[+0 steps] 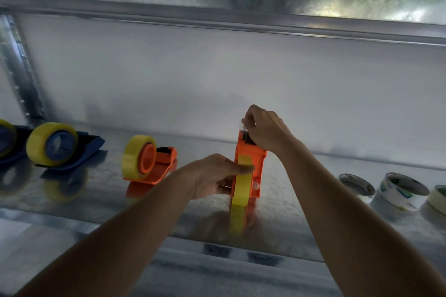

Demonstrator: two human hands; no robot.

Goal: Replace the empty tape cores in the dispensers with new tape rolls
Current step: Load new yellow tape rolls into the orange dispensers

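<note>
An orange tape dispenser [255, 161] stands end-on in the middle of the metal shelf, with a yellow tape roll [241, 188] mounted in it. My left hand [214, 176] grips the dispenser and the roll from the left, thumb across the roll's top. My right hand [263, 128] is at the dispenser's far cutter end, fingers pinched on the clear tape end [244, 123] above the blade. A second orange dispenser [149, 164] with a yellow roll sits to the left.
A blue dispenser [62, 147] with a yellow roll and part of another blue dispenser [7, 142] stand at the far left. Three empty white cores [400, 190] lie at the right. The shelf's front edge [217, 246] runs below my forearms.
</note>
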